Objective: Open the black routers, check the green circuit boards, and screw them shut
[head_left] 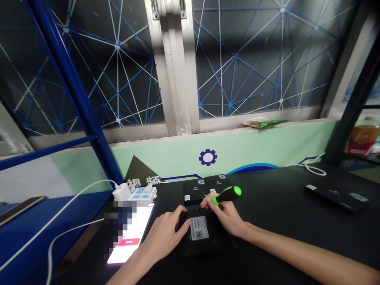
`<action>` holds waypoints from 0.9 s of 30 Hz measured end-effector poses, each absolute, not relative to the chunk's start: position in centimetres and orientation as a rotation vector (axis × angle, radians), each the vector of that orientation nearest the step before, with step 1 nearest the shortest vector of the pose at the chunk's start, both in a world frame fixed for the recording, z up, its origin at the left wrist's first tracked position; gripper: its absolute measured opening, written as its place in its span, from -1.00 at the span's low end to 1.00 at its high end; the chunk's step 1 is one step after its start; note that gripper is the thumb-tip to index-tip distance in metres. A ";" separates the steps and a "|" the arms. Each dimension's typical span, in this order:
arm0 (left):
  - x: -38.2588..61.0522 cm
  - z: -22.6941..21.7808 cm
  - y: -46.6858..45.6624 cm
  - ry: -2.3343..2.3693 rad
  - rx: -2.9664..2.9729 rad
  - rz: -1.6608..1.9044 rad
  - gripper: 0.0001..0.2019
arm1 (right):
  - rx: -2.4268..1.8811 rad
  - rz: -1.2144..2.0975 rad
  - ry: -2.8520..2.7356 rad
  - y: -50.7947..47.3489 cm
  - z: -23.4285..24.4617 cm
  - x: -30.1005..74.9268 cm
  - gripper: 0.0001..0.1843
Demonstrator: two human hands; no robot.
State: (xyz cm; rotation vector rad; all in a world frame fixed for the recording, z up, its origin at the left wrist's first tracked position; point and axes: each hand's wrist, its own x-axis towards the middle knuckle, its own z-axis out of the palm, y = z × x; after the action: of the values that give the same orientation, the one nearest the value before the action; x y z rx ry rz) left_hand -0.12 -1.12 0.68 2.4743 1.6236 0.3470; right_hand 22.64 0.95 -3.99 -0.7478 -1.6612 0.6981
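As right hand (228, 217) grips screwdriver (227, 194), phone (133, 233) beside, seemingly two boxes (194, 190) behind

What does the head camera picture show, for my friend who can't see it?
A person's right hand holds a green-and-black screwdriver over a black box on a dark table, while the left hand rests on the box's left side. Two more black boxes lie behind, and a lit phone and a white power strip sit to the left.

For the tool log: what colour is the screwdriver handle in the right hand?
Screwdriver handle: black with bright green ends; head view.
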 end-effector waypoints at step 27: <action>-0.6 0.6 -1.2 1.540 2.445 0.305 -0.58 | -0.719 0.828 -1.456 0.7 -3.6 22.5 -0.41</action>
State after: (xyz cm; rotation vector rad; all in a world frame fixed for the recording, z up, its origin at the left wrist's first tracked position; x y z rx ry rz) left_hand -0.64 -1.17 0.64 2.4448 1.5401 0.3053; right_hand 22.47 0.67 -3.57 -0.7194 -1.4563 0.8276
